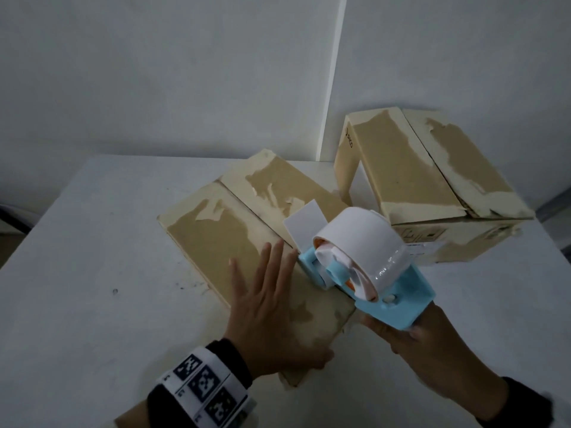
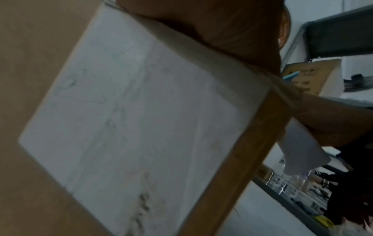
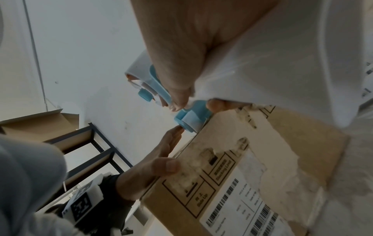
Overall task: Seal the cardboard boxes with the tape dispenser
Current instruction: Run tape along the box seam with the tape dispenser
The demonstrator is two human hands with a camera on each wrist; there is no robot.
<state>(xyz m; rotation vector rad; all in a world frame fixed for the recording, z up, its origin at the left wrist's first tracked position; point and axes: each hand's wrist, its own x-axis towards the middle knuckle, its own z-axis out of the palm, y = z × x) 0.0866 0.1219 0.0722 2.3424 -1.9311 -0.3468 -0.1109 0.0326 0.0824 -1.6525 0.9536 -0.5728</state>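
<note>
A flat cardboard box [image 1: 216,230] with torn, peeled top flaps lies on the white table [image 1: 92,273]. My left hand [image 1: 265,307] rests flat on its near flap, fingers straight, thumb over the box's near edge. My right hand [image 1: 426,347] grips the handle of a light blue tape dispenser [image 1: 370,273] carrying a white tape roll [image 1: 361,239]. The dispenser's front end sits on the box's centre seam near my left fingertips. A loose white tape end [image 1: 304,223] stands up ahead of the roll. In the right wrist view the dispenser [image 3: 191,118] touches the box's [image 3: 252,159] top edge.
A second, taller cardboard box [image 1: 432,186] stands at the back right of the table against the white wall. The right wrist view shows a dark metal shelf rack [image 3: 96,143] off to the side. Bare table surface lies to the left of the near box.
</note>
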